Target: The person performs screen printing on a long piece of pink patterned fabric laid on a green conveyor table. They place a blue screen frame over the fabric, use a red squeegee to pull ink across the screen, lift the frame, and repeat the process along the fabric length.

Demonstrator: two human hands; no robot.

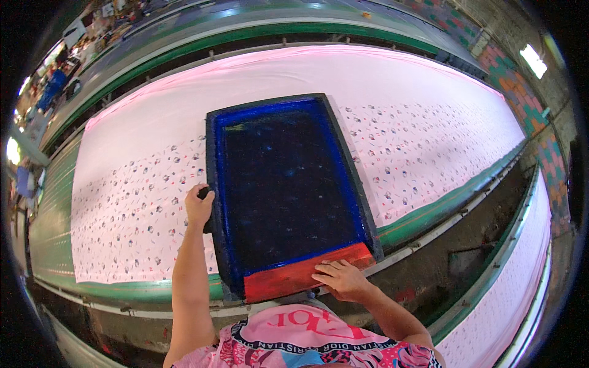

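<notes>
A large screen-printing frame (286, 184) with a dark rim, blue inner edges and a nearly black mesh lies across pink fabric (270, 73). At its left side, my left hand (199, 205) has its fingers curled around a small black handle (203, 192). A red strip (276, 281) spans the frame's near end. On the strip's right part rests my right hand (343, 280), palm down with fingers stretched out. Small scattered motifs are printed on the fabric left and right of the frame; what lies beneath the frame is hidden.
The fabric covers a long green-edged table (52, 214) with a metal rail (423, 242) along its near side. More pink fabric hangs over another table (503, 294) at the lower right. Further tables (245, 18) stand beyond. Colored floor tiles (534, 110) run along the right.
</notes>
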